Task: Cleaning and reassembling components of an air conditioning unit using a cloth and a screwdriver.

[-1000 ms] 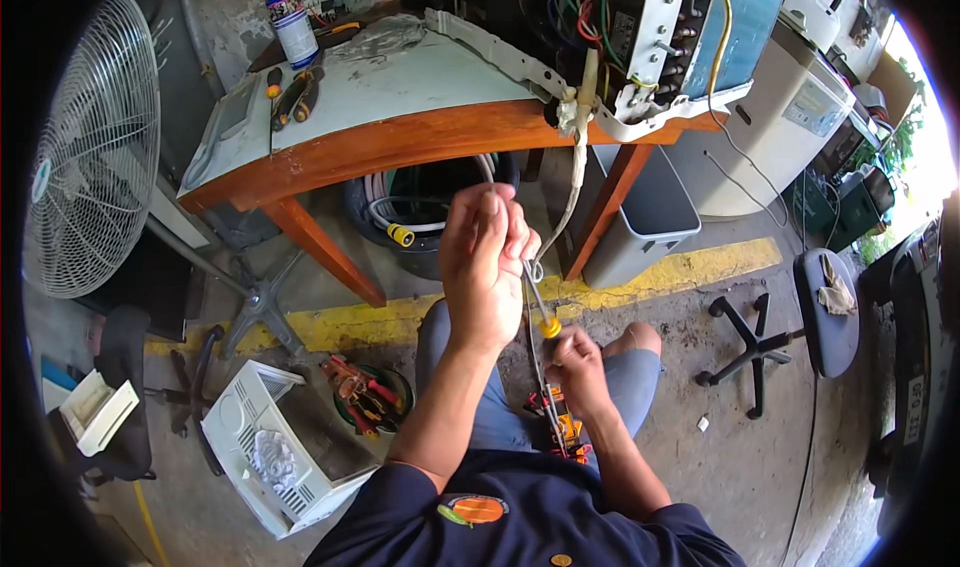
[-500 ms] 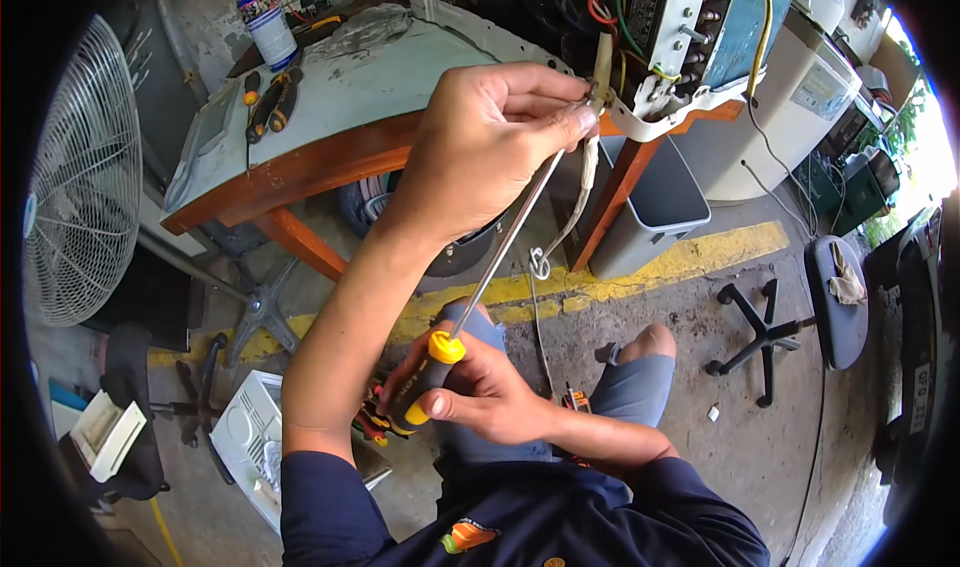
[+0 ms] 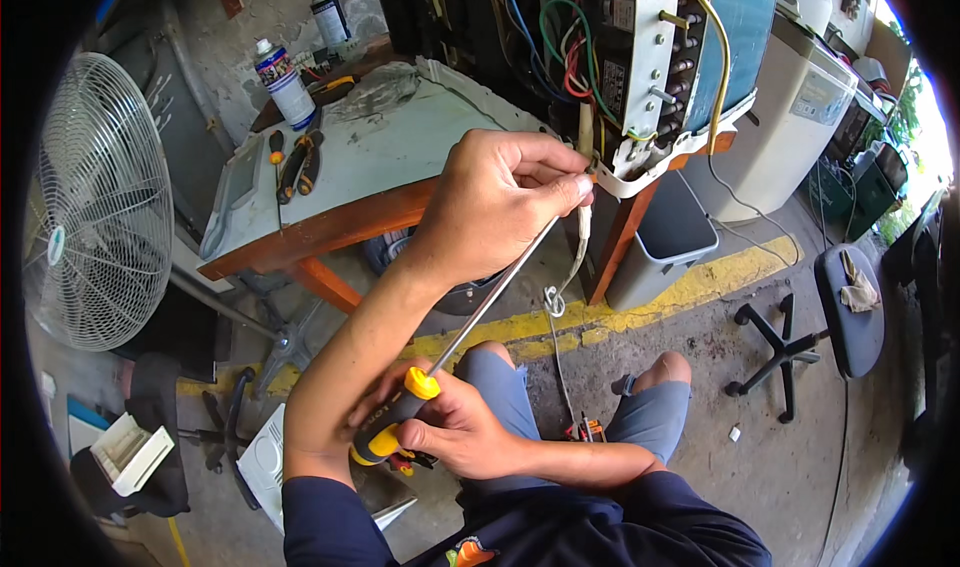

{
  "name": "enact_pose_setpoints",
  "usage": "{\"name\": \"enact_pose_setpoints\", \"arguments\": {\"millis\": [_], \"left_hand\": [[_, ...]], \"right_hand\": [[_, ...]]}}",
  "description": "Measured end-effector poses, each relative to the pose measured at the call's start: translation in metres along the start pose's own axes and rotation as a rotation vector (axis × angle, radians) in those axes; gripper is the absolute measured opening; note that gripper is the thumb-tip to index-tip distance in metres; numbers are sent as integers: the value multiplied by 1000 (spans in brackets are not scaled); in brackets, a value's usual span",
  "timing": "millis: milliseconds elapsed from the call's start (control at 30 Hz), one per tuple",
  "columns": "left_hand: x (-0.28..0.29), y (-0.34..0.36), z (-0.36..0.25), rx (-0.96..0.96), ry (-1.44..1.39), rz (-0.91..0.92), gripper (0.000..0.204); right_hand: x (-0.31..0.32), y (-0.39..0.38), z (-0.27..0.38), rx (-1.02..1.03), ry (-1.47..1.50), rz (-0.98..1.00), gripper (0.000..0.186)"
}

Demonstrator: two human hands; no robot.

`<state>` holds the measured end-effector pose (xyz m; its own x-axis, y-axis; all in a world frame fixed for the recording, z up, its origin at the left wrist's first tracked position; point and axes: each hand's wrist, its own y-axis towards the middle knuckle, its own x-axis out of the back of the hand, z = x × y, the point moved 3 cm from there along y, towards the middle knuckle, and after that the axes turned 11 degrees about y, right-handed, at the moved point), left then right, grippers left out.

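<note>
My right hand (image 3: 447, 429) is closed round the yellow and black handle of a long screwdriver (image 3: 484, 314). The steel shaft slants up and away, and its far end disappears behind the fingers of my left hand (image 3: 508, 199). With thumb and fingertips, that left hand pinches a pale sheathed cord (image 3: 583, 229) close to the white lower edge (image 3: 640, 179) of an opened appliance (image 3: 625, 62). What else the fingertips may cover is hidden. Below them the cord hangs down to a loose knot. Red, green, blue and yellow wires run inside the appliance above.
The appliance stands on a wooden-framed bench (image 3: 340, 229). Pliers (image 3: 300, 165), an orange-tipped screwdriver (image 3: 277, 172) and spray cans (image 3: 284, 85) lie or stand on it. A grey bin (image 3: 664, 257) is under its right end. A pedestal fan (image 3: 98, 202) stands left, a tipped chair (image 3: 848, 297) right.
The view has shifted, so the bench and appliance sit slightly lower and the fan further in. Both hands keep their holds, the left still at the cord and the right on the screwdriver.
</note>
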<state>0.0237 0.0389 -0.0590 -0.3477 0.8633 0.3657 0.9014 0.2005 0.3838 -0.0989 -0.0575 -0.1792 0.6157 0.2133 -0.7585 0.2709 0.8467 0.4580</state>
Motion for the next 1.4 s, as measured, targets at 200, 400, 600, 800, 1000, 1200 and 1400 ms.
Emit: {"name": "enact_pose_setpoints", "arguments": {"millis": [200, 400, 600, 800, 1000, 1200, 1400], "left_hand": [[10, 10, -15, 69, 125, 80, 13], [16, 16, -14, 128, -12, 138, 12], [16, 16, -13, 227, -86, 158, 12], [75, -12, -8, 177, -158, 204, 31], [160, -153, -6, 251, -165, -148, 75], [141, -228, -5, 499, -328, -246, 63], [119, -213, 1, 352, 126, -578, 44]], "right_hand": [[-37, 27, 8, -28, 249, 37, 35], [-50, 47, 22, -3, 155, -38, 30], [-54, 55, 27, 141, -28, -68, 27], [-56, 67, 26, 87, -135, -184, 30], [-23, 97, 23, 188, -514, -304, 39], [1, 121, 8, 216, -556, -353, 51], [14, 113, 55, -97, -452, -50, 24]]}}
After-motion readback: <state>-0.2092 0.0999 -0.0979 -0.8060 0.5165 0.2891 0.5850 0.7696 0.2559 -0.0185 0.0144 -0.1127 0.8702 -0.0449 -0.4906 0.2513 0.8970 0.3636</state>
